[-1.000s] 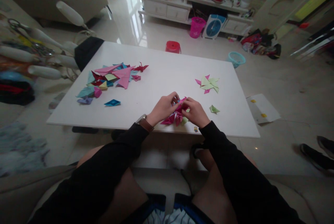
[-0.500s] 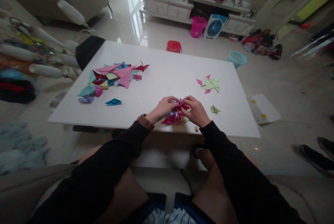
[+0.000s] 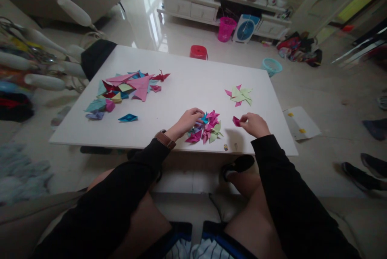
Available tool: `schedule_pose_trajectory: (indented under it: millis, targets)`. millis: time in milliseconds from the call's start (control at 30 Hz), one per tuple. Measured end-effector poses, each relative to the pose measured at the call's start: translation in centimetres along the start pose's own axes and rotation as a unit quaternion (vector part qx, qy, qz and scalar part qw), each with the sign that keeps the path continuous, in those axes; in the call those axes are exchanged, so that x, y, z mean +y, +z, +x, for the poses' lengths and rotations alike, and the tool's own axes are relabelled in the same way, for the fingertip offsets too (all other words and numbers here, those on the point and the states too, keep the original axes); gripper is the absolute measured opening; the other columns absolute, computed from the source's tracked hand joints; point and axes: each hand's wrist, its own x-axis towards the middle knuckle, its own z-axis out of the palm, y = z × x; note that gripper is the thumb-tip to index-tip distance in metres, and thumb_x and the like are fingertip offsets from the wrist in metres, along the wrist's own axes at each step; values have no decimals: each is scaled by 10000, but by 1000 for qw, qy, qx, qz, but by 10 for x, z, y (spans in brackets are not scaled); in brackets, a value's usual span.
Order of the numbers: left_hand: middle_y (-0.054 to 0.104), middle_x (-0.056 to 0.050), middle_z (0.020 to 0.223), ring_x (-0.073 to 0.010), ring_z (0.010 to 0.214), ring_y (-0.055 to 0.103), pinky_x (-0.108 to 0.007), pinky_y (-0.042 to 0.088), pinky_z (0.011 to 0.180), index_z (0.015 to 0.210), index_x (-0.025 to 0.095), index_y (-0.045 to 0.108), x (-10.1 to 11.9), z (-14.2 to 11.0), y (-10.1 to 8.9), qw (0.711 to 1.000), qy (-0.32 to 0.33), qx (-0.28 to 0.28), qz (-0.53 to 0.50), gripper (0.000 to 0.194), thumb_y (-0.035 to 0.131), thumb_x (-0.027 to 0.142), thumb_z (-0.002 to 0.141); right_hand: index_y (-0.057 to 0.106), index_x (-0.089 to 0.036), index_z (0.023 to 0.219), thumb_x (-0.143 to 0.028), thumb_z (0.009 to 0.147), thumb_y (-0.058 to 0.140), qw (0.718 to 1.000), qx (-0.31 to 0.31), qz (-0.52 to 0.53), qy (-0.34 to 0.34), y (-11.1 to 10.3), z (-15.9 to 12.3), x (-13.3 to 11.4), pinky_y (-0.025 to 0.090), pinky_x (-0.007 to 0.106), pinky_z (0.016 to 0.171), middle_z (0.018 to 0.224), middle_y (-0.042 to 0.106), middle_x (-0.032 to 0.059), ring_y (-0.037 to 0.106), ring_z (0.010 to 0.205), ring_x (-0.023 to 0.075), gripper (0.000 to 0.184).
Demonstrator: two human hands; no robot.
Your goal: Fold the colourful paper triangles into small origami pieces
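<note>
Between the finger and thumb of my right hand (image 3: 254,124) is a small magenta folded-paper piece (image 3: 236,121), held just above the table. My left hand (image 3: 189,122) has its fingers curled together at the upper left of a cluster of folded paper (image 3: 208,130). That cluster mixes magenta, blue, purple and light green pieces. What the left fingertips grip is hidden. A green and pink pinwheel-shaped paper fold (image 3: 240,95) lies beyond my right hand. Off to the left sits a single blue folded piece (image 3: 128,118).
A heap of folded paper (image 3: 140,85) in many colours covers the left part of the white table (image 3: 187,77), with a red paper crane (image 3: 161,75) at its edge. A red stool (image 3: 198,52) stands behind the table. Someone's shoes (image 3: 358,176) show at right.
My right hand has moved right, away from the cluster, with the magenta piece. My left hand stays at the cluster, which now shows more fully. The green piece at right is hidden behind my right hand.
</note>
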Motion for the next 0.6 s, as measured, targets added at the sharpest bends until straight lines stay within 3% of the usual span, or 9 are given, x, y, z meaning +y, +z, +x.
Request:
schedule_pose_trajectory:
  millis: [133,233,400,600]
  targets:
    - [685,-74,945,-152,784,679,-257,500,679,931,151,630,0,1,-1,1000,4,2,24,94,557,177,879,803,-260,867,-387,787,699,987,-108,-61,105,12,-5,46,424,289,653,886,763,58,664,792,208,183]
    - [688,-72,945,-156,773,680,-260,495,674,931,150,632,0,1,-1,999,9,2,41,104,557,190,872,815,-258,952,-401,791,699,977,-139,-89,137,21,-9,65,464,306,703,997,769,95,690,869,238,245]
    - [693,-76,973,-165,797,690,-264,502,684,927,148,635,1,1,0,999,15,2,51,117,547,192,864,807,-271,1024,-416,824,666,972,-119,-107,173,27,-9,82,499,351,772,1084,759,114,697,967,281,284]
    - [692,-89,983,-176,816,694,-266,507,683,955,143,640,-1,4,-4,997,25,9,72,143,546,206,868,803,-256,1046,-443,833,652,968,-81,-94,218,30,-5,85,499,378,776,1087,750,152,699,987,314,321]
